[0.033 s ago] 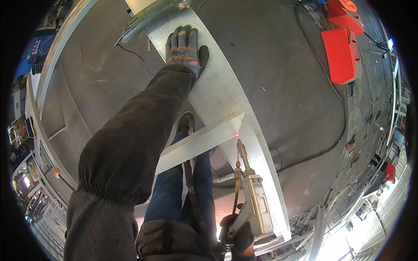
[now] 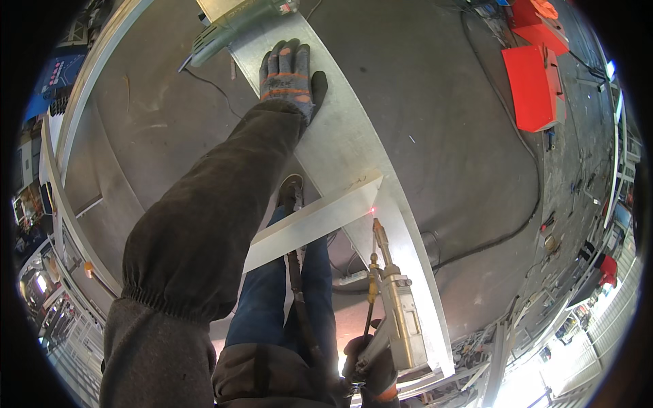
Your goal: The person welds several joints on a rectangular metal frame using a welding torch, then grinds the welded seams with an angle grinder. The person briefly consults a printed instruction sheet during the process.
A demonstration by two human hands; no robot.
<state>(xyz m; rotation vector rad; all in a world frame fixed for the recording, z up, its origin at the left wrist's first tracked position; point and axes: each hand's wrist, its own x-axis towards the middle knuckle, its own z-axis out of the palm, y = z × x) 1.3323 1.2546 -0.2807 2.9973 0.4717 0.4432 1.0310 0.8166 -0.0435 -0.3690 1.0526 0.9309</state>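
My left hand (image 2: pixel 286 75), in a grey glove with orange marks, lies flat with fingers spread on a long pale metal beam (image 2: pixel 354 149). A shorter metal cross bar (image 2: pixel 306 224) meets that beam at an angle. My right hand (image 2: pixel 373 370), in a dark glove, grips a handheld welding gun (image 2: pixel 401 319) at the bottom. Its brass nozzle points up at the joint, where a small red light dot (image 2: pixel 372 211) shows. My blue-trousered legs (image 2: pixel 272 306) and one shoe (image 2: pixel 291 190) are under the cross bar.
A green power tool (image 2: pixel 235 27) lies at the beam's far end, its cord trailing left. Red metal boxes (image 2: pixel 534 85) sit on the grey floor at the upper right. A black cable (image 2: pixel 496 238) curves across the floor. Metal frames (image 2: pixel 64 204) run along the left.
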